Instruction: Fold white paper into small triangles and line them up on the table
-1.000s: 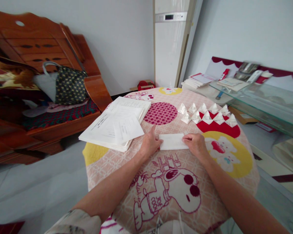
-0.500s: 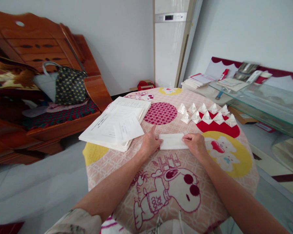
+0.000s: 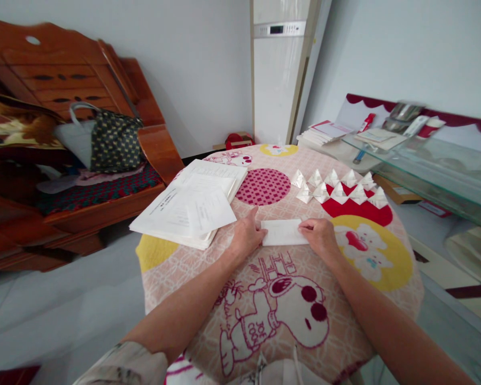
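Observation:
A small folded white paper strip (image 3: 284, 232) lies flat on the round table's patterned cloth (image 3: 280, 299). My left hand (image 3: 246, 235) presses its left end, fingers curled and the index finger pointing up along the edge. My right hand (image 3: 319, 235) pinches the right end, fingers closed on the paper. Beyond the strip sit several small folded white paper triangles (image 3: 339, 190) in two rows. A stack of white printed sheets (image 3: 192, 203) lies to the left of my left hand.
A wooden bench (image 3: 64, 160) with a patterned bag (image 3: 112, 139) stands at left. A white standing air conditioner (image 3: 278, 69) is behind the table. A glass shelf (image 3: 436, 166) with papers and tins runs along the right.

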### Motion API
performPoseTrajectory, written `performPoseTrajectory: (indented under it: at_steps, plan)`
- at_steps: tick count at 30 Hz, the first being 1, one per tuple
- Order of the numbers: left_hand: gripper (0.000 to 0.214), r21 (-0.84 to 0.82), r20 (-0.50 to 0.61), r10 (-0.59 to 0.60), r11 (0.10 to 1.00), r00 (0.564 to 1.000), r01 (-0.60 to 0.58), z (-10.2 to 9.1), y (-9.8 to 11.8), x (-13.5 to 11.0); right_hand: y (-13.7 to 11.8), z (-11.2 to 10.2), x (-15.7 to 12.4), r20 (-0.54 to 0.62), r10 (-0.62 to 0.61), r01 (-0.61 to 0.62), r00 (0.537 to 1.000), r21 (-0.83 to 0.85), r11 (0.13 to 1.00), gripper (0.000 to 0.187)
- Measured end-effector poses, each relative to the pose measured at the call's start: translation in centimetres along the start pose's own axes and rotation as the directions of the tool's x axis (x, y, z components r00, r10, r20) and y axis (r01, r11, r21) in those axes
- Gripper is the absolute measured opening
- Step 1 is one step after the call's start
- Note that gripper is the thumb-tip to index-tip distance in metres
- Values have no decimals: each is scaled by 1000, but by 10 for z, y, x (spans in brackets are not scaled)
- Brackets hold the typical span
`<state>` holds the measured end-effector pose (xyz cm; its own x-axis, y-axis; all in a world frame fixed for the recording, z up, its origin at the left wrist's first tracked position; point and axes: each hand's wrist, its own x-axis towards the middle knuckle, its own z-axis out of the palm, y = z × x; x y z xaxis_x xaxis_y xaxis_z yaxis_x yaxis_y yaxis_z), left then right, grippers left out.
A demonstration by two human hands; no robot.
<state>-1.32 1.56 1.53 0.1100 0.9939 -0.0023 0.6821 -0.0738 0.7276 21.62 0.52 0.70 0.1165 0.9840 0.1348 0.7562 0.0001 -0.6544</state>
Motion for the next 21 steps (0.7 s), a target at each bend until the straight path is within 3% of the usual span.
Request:
performPoseTrajectory:
  at_steps: [6,9,12,18,21]
  plan:
    - [67,116,-44,198,975,979,-192,3,-5,1,-1,0,0,10,-10,10,1000,-26,1000,18]
    - [58,84,-45,389,919,920,-384,5,-10,6,-1,-1,0,15,-14,15,1000,-39,999,19]
    - [43,12,65,515,856,854,-517,7,-14,11,-2,-1,0,16,-24,25,1000,-57,998,20]
    - [46,41,225,656,732,720,-680,6,-21,13,-4,-1,0,7,-47,47,999,-81,996,19]
    - [40,101,294,670,687,681,-720,2,-17,10,-4,0,0,5,-49,49,999,-90,995,18]
